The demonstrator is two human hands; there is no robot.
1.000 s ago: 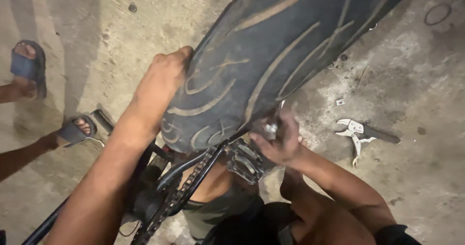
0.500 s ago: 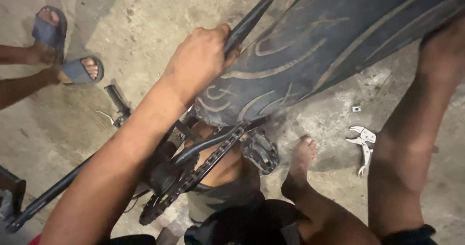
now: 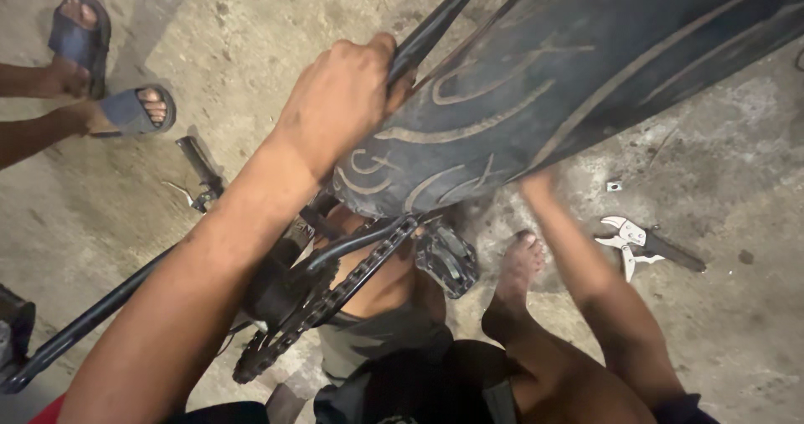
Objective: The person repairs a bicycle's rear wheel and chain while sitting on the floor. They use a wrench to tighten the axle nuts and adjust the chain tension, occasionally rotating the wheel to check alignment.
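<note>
From the head camera, the left hand [image 3: 339, 110] was clamped over the upper edge of the bicycle tyre [image 3: 569, 80], its fingers curled round the dark frame tube [image 3: 431, 30] that ran alongside the tread; a half second before, it had gripped much the same spot, so that grip had held. The change was on the other side. A second earlier the right hand had pinched a small metal part beside the pedal [image 3: 446, 259]; now the right arm [image 3: 586, 281] reached up under the tyre and its hand was hidden behind the rubber, so I cannot tell whether that grip was open or closed on anything. The wheel lay tilted across the top of the view, above the chain [image 3: 335, 294] and crank, and had swung further to the right. My judgement: the work had moved from the pedal area to steadying or lifting the wheel.

On the concrete floor [image 3: 251, 22] lay pliers [image 3: 641, 244] to the right, near a small nut [image 3: 614, 186]. Another person's sandalled feet [image 3: 126, 110] stood at the upper left.
</note>
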